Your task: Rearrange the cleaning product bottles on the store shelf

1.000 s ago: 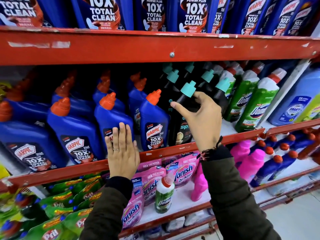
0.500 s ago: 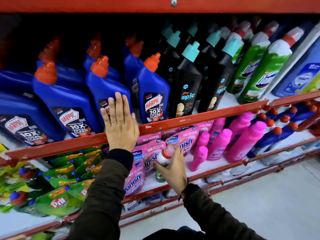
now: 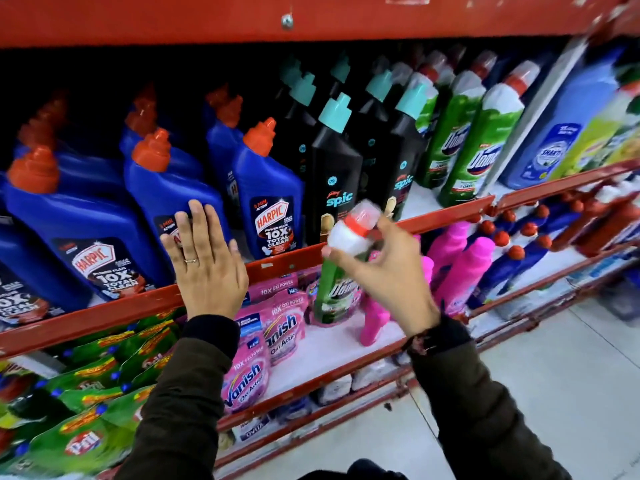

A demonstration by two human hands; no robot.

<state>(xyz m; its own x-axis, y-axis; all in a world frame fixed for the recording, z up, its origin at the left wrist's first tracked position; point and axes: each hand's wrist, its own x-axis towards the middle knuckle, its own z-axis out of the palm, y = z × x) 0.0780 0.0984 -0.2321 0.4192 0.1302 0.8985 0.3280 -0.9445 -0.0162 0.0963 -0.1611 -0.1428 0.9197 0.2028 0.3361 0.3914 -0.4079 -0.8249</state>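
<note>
My right hand grips a green Domex bottle with a white shoulder and red cap just below its neck, holding it upright and blurred in front of the red rail of the middle shelf. Flat and open, my left hand rests against a blue Harpic bottle and the rail. On the middle shelf stand blue Harpic bottles, black Spic bottles with teal caps, and more green Domex bottles to the right.
The lower shelf holds pink Vanish pouches, pink bottles, blue bottles with red caps and green Pril pouches at left. A red shelf edge runs overhead. Grey floor lies at lower right.
My right hand left the black Spic bottle, dropped to the lower shelf, took hold of the green Domex bottle and has raised it to the middle rail. My left hand stayed put.
</note>
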